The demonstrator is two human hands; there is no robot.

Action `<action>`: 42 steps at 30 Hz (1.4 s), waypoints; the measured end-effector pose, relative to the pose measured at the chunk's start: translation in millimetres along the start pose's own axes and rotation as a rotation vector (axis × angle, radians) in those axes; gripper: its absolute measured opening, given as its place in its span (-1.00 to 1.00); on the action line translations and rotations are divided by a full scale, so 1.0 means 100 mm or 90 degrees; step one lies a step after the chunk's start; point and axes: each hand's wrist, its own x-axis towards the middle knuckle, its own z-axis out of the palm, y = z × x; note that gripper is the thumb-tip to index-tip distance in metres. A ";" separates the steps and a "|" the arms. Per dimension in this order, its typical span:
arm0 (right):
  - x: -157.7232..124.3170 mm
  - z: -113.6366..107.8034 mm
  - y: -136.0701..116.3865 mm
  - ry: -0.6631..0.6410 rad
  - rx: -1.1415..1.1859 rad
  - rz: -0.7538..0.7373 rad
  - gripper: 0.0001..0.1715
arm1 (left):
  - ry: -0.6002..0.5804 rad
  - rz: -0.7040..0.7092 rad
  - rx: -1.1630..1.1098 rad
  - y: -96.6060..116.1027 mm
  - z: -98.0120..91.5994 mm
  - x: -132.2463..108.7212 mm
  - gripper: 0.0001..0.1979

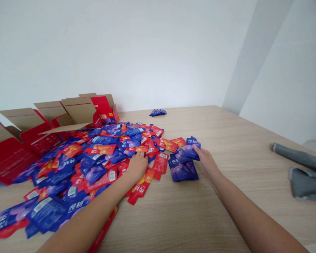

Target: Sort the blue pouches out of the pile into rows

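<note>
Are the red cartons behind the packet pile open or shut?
Open: the red cartons have their brown flaps standing up.

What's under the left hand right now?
The left hand lies on the pile of red and blue packets; a red packet sticks out beneath the wrist. Whatever is under the palm is covered.

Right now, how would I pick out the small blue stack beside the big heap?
Start at the big heap of red and blue packets on the left of the table. Just off its right edge, beside the right hand, which holds a few blue packets, lies the small stack. Unlike the mixed heap it is all blue-purple; another blue bunch lies far off by the wall.
</note>
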 end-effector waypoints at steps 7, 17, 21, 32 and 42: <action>0.10 -0.08 0.00 0.048 -0.112 -0.010 -0.47 | -0.007 0.016 0.018 0.00 0.01 0.13 -0.65; 0.19 -0.41 -0.12 -0.006 -0.747 -0.076 -0.64 | 0.056 0.057 -0.015 -0.13 0.07 0.13 -0.69; 0.13 -0.35 -0.11 0.046 -0.813 -0.169 -0.56 | 0.064 0.074 -0.007 -0.15 0.06 0.04 -0.73; -0.08 -0.05 0.06 -0.316 -0.824 -0.239 -0.49 | 0.156 0.078 -0.032 -0.35 -0.19 -0.19 -0.74; 0.00 -0.21 0.00 -0.181 -0.916 -0.150 -0.51 | 0.312 -0.087 -0.549 -0.49 -0.30 -0.34 -0.81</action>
